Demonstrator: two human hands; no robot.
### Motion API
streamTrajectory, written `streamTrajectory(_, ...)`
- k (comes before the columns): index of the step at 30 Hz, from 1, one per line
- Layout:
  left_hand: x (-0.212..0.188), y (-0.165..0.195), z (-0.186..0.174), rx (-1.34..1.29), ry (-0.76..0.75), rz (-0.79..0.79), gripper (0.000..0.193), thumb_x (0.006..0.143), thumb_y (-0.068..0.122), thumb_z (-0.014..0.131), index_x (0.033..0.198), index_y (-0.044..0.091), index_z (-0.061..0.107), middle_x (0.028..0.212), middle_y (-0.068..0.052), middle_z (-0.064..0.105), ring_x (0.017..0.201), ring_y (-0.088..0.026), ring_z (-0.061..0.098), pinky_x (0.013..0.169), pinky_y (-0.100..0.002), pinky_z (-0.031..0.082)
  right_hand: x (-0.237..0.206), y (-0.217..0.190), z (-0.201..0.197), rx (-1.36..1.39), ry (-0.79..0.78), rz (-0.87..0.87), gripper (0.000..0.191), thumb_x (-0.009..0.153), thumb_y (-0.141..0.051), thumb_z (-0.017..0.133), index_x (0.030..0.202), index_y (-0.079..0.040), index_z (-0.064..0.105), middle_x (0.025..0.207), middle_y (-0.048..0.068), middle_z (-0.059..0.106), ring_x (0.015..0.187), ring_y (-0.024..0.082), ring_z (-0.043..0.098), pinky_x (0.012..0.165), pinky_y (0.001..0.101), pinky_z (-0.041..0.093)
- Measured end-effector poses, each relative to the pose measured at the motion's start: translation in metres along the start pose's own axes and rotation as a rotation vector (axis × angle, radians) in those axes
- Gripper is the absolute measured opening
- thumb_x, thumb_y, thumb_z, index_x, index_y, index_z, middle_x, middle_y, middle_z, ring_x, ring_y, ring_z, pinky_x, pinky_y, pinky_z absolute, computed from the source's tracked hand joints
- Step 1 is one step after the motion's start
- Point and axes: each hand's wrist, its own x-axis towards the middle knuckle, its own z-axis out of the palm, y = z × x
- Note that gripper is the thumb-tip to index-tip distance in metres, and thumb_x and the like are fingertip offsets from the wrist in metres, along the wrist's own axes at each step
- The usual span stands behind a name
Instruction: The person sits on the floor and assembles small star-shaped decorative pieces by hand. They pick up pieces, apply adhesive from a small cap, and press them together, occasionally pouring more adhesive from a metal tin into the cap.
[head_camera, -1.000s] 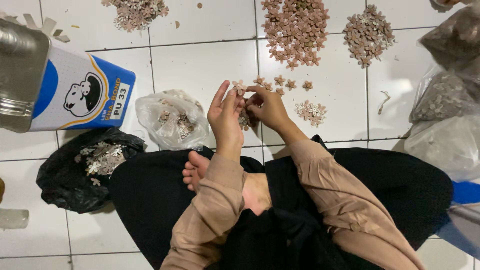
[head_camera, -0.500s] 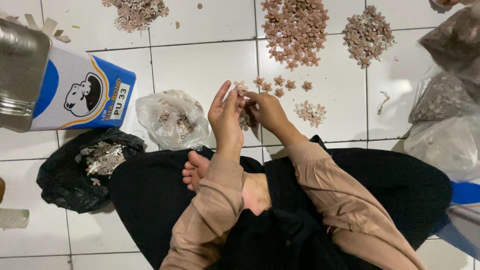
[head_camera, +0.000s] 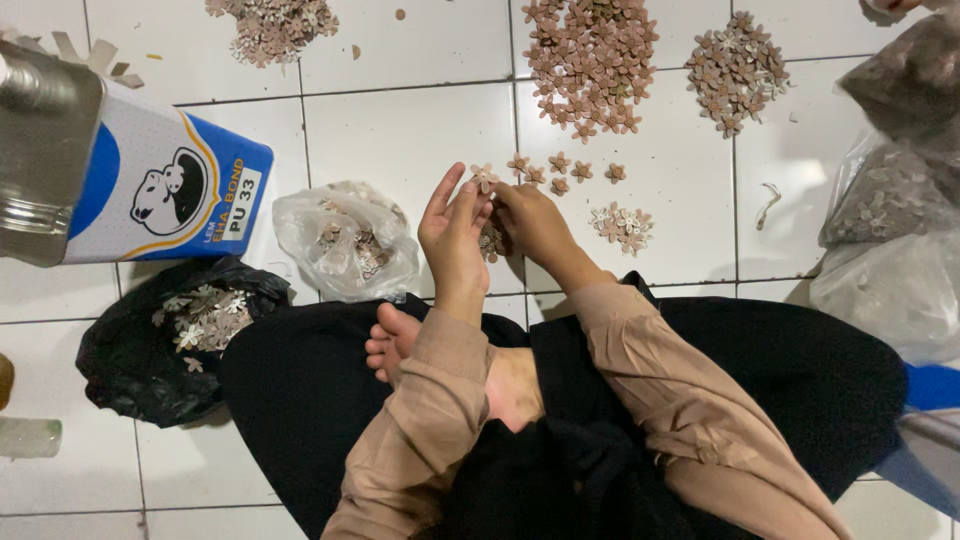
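I sit cross-legged on a white tiled floor (head_camera: 400, 140). My left hand (head_camera: 453, 240) is raised with its fingers up, pinching a small pale flower-shaped piece (head_camera: 484, 177) at the fingertips. My right hand (head_camera: 535, 222) meets it from the right and touches the same piece. A small cluster of more flower pieces (head_camera: 491, 241) shows between the two palms. A short row of single flower pieces (head_camera: 560, 168) lies on the tile just beyond my hands, and a small pale heap (head_camera: 622, 227) lies to the right of them.
Big piles of brownish flower pieces (head_camera: 590, 62) (head_camera: 737, 68) (head_camera: 272, 26) lie at the far side. A clear bag (head_camera: 347, 240) and a black bag (head_camera: 170, 335) of pieces sit left. A blue-white glue can (head_camera: 150, 190) stands far left; plastic bags (head_camera: 895, 215) line the right.
The hands stay together in the same spot; the fingers shift only slightly around the flower piece. Nothing else has moved.
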Motion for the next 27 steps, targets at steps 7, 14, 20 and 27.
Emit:
streamTrajectory(7,0.000,0.001,0.003,-0.002,-0.009,-0.003,0.046,0.098,0.010,0.068,0.140,-0.004,0.058,0.102,-0.010,0.074,0.086,-0.010,0.064,0.080,-0.024,0.053,-0.003,0.006,0.012,-0.118,0.068,-0.102,0.035,0.088,-0.008,0.070,0.122,-0.005,0.061,0.084,0.016,0.066,0.083,0.038,0.064,0.070,0.0482,0.052)
streamTrajectory(14,-0.005,0.005,0.008,0.076,0.017,-0.018,0.045,0.099,0.011,0.067,0.140,-0.004,0.058,0.099,-0.008,0.073,0.084,-0.008,0.063,0.079,-0.023,0.053,-0.002,-0.002,0.014,-0.150,0.119,-0.107,0.031,0.089,-0.006,0.068,0.120,-0.004,0.062,0.087,0.014,0.068,0.088,0.035,0.065,0.072,0.0461,0.054)
streamTrajectory(20,-0.001,0.003,0.006,0.055,0.003,-0.022,0.045,0.097,0.010,0.067,0.139,-0.004,0.058,0.100,-0.010,0.075,0.085,-0.009,0.066,0.078,-0.023,0.053,0.003,-0.010,0.000,0.197,0.068,0.141,0.046,0.083,-0.001,0.067,0.129,-0.004,0.060,0.091,0.016,0.070,0.083,0.034,0.069,0.073,0.0422,0.055)
streamTrajectory(27,-0.001,0.001,0.008,0.050,-0.003,-0.026,0.044,0.099,0.009,0.066,0.140,-0.004,0.059,0.101,-0.011,0.075,0.086,-0.009,0.066,0.078,-0.022,0.053,0.002,-0.012,0.000,0.193,0.014,0.116,0.026,0.082,0.000,0.069,0.108,0.000,0.064,0.090,0.018,0.068,0.081,0.033,0.065,0.075,0.0390,0.054)
